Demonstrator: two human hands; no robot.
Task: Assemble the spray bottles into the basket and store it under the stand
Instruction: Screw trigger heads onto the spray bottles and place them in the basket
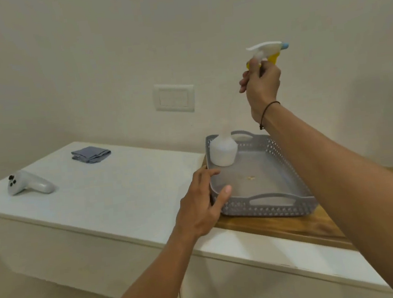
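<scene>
A grey perforated basket [267, 205] with two handle slots rests on a wooden board. Inside its far left corner stands a white translucent bottle body [223, 150] without a head. My right hand [260, 86] is raised well above the basket, shut on a spray head [268, 50] with a white trigger, yellow collar and blue nozzle. A thin dip tube hangs faintly from that head towards the bottle neck. My left hand [202, 205] grips the basket's left rim, thumb over the edge.
The wooden board [284, 229] lies on a white cabinet top [113, 194]. A folded blue-grey cloth [91, 154] and a white hand controller [28, 184] lie to the left. A wall plate [174, 97] sits behind, on the cream wall.
</scene>
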